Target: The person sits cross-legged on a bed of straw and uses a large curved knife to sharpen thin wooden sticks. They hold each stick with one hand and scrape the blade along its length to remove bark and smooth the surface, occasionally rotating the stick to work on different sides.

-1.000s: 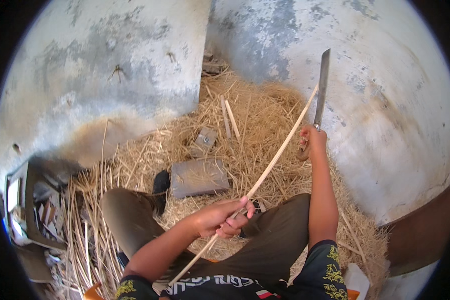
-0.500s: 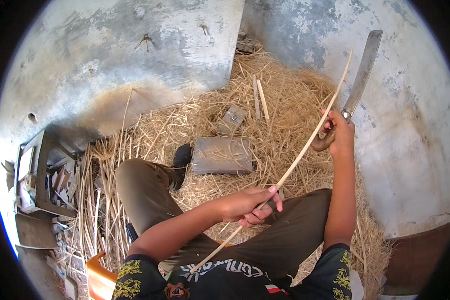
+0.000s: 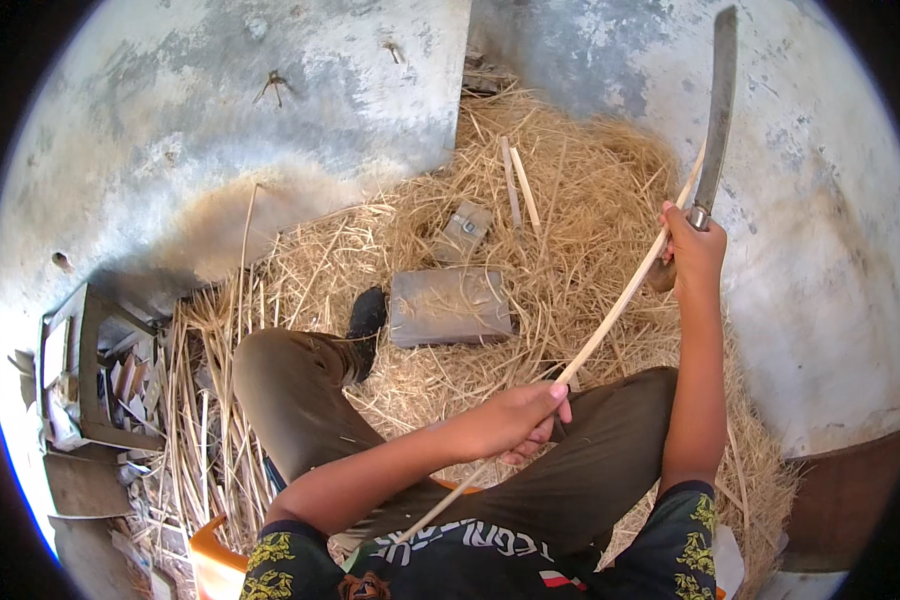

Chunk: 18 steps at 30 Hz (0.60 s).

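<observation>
A long, pale strip (image 3: 610,322), likely bamboo or wood, runs slantwise from my lap up to the right. My left hand (image 3: 518,420) is closed around its lower part, above my crossed legs. Farther out on the right, my right hand (image 3: 694,245) grips the handle of a machete (image 3: 720,110), whose long, slightly curved blade points up and away. The strip's far part passes beside my right hand and its tip lies close to the blade; whether those fingers touch the strip I cannot tell. Part of the curved brown handle shows beneath the hand.
A grey block (image 3: 450,308) lies on shavings (image 3: 590,200) in front of me, with a smaller block (image 3: 464,232) beyond it. Long strips (image 3: 205,400) are heaped at left beside a wooden frame (image 3: 100,370) holding scraps. Worn walls (image 3: 270,110) stand ahead and right.
The machete has swung more upright, its blade now nearer the strip's tip. My right hand has turned and shifted slightly right. The left hand keeps its hold, and the view has shifted a little.
</observation>
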{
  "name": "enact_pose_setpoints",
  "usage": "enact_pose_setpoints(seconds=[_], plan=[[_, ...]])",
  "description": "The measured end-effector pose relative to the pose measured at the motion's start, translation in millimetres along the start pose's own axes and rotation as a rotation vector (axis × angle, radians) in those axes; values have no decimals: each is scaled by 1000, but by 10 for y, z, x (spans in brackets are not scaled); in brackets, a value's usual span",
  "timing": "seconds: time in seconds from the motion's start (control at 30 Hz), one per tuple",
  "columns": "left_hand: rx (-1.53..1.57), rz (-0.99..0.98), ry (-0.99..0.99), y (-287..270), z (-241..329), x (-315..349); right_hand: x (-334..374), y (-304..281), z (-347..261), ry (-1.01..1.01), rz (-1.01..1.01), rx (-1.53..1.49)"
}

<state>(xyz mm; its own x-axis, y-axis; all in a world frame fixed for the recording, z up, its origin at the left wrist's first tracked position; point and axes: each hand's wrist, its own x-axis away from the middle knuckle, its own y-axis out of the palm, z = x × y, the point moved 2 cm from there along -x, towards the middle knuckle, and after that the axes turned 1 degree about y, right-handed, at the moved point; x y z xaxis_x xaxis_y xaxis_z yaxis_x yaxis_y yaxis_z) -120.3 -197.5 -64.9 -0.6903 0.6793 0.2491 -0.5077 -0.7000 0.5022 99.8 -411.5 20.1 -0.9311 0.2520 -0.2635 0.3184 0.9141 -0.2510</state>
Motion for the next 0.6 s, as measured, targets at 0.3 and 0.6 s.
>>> enact_pose_setpoints(seconds=[0.3, 0.6], plan=[[-154, 172, 89, 75, -172, -61, -93, -128, 31, -382, 168, 507], [-350, 479, 337, -204, -90, -75, 10, -24, -125, -763, 329, 580]])
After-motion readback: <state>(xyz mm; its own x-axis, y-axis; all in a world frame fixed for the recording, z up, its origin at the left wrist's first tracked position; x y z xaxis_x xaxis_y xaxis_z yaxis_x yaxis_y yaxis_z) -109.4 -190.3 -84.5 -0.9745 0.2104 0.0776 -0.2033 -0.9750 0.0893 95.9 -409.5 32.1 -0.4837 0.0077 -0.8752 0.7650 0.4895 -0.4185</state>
